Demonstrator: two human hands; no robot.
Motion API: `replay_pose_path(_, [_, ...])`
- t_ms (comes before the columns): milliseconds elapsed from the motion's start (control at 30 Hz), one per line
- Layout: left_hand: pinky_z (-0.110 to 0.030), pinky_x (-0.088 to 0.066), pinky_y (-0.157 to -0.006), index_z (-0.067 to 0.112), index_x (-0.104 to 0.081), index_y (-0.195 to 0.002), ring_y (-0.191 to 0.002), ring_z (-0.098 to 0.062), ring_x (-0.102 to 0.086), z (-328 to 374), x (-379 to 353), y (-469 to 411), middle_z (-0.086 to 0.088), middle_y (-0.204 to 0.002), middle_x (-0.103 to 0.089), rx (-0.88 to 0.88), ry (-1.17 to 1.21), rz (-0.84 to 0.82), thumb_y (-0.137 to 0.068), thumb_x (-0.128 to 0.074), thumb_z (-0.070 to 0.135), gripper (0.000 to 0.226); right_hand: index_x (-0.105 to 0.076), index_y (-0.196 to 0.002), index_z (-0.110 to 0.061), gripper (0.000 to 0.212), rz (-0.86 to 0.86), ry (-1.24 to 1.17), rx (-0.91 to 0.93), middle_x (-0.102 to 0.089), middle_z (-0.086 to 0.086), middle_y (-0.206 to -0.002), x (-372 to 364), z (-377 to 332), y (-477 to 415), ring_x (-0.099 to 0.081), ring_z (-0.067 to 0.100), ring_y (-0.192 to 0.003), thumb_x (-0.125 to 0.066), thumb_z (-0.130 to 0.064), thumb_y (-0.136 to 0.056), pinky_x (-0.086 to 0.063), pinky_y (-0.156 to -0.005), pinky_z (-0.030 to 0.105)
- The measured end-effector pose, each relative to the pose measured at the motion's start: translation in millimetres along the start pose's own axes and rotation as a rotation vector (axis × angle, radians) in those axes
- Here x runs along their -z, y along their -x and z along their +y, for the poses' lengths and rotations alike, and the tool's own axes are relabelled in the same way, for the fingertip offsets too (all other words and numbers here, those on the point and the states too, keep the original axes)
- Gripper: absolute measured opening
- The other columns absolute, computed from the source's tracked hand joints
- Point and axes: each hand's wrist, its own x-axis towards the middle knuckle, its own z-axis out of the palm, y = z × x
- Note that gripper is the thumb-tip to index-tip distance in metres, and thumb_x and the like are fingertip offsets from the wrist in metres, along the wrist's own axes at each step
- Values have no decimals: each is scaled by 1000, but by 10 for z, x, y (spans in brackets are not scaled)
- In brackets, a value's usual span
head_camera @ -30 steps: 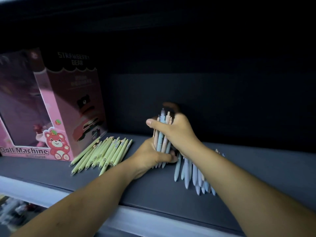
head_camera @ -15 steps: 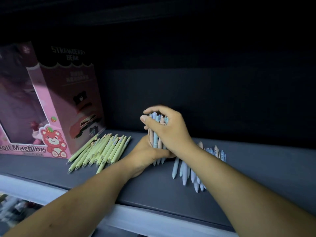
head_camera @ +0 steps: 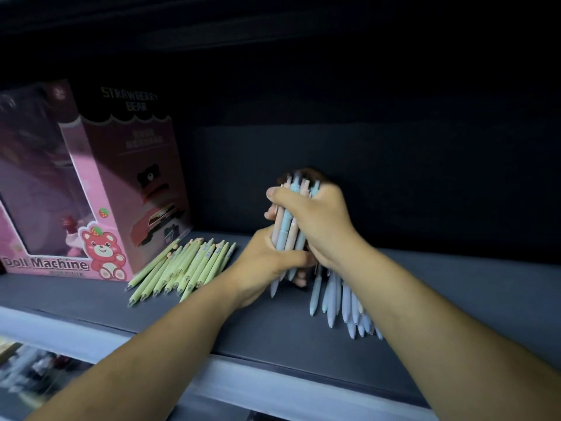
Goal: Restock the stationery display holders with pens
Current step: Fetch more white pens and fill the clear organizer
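Fingers [head_camera: 274,194] of both hands wrap one upright bundle [head_camera: 287,226], tips down on the shelf [head_camera: 243,326]; loose blue pens [head_camera: 337,299] lie just right, nearer the right hand [head_camera: 318,220].

Two hands [head_camera: 315,226]; one pink toy box [head_camera: 91,189]; three pen groups: green [head_camera: 185,265], blue [head_camera: 343,299], held bundle [head_camera: 288,229].

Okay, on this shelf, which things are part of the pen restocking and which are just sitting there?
Part of the job:
- bundle of blue and peach pens, held upright by the left hand and right hand
- green pens lying flat on the shelf
- blue pens lying under the right wrist

Just lying about:
- pink Doll Machine box at the left
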Motion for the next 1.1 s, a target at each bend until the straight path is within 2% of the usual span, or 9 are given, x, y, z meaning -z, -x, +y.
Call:
replay_pose_path(200, [-23, -49, -40, 5, -68, -88, -59, -20, -64, 180, -6, 124, -15, -71, -62, 108, 110, -216, -80, -70, -2, 10, -65, -94, 9, 18, -29, -25, -41, -66, 17, -72, 19, -241, 137, -71, 26, -66, -74, -5, -87, -62, -64, 33])
replay_pose_path(333, [-15, -25, -33, 5, -55, -87, -49, -16, -44, 204, -107, 200, -11, -64, -47, 155, 107, -190, -77, -64, 1, 14, -63, -91, -5, 14, 41, -45, -67, -65, 17, -74, 33, -328, 302, -71, 27, -69, -77, -6, -86, -64, -71, 39])
replay_pose_path(400, [-14, -21, -34, 7, -55, -85, -47, -15, -41, 204, -175, 247, -11, -64, -46, 140, 99, -172, -77, -64, 0, 14, -64, -95, -4, 16, 82, -35, -46, -65, 16, -75, 30, -367, 393, -69, 26, -68, -77, -5, -86, -64, -72, 40])
replay_pose_path(467, [-18, -23, -35, 6, -58, -82, -43, -15, -42, 213, -226, 310, -14, -63, -48, 102, 70, -178, -84, -65, -3, 12, -64, -101, -2, 19, 127, -3, -22, -64, 15, -77, 12, -402, 480, -67, 23, -66, -75, -2, -86, -64, -70, 39])
replay_pose_path(567, [-26, -40, -41, 5, -66, -87, -45, -17, -52, 260, -234, 412, -17, -65, -58, 64, 45, -237, -91, -68, 3, 5, -63, -101, -1, 19, 197, 93, 37, -63, 12, -72, -50, -442, 580, -65, 24, -62, -72, 1, -85, -62, -69, 43])
replay_pose_path(667, [-27, -48, -49, 12, -68, -90, -59, -18, -60, 264, -115, 500, -11, -77, -65, 198, 35, -295, -90, -75, 26, 16, -64, -95, -5, 16, 274, 193, 97, -64, 10, -71, -190, -461, 636, -66, 25, -62, -71, 2, -83, -62, -69, 48])
replay_pose_path(767, [-23, -46, -45, 16, -65, -92, -58, -17, -59, 260, 46, 574, -6, -80, -66, 321, 7, -326, -88, -78, 39, 27, -63, -95, -4, 15, 342, 254, 120, -64, 10, -72, -376, -479, 661, -66, 25, -62, -71, 2, -83, -62, -69, 49])
replay_pose_path(933, [-23, -53, -49, 7, -67, -104, -59, -17, -61, 257, 236, 708, -7, -73, -63, 324, 243, -332, -85, -83, 18, 26, -63, -101, -2, 20, 379, 274, 97, -65, 8, -71, -649, -467, 744, -68, 25, -63, -73, -1, -84, -63, -70, 46])
replay_pose_path(1100, [-22, -59, -59, 2, -70, -110, -75, -19, -69, 204, 320, 826, -15, -90, -70, 274, 315, -368, -89, -76, 2, 22, -60, -105, 2, 27, 402, 235, 61, -66, 7, -73, -787, -364, 880, -68, 26, -65, -77, -5, -85, -64, -75, 48])
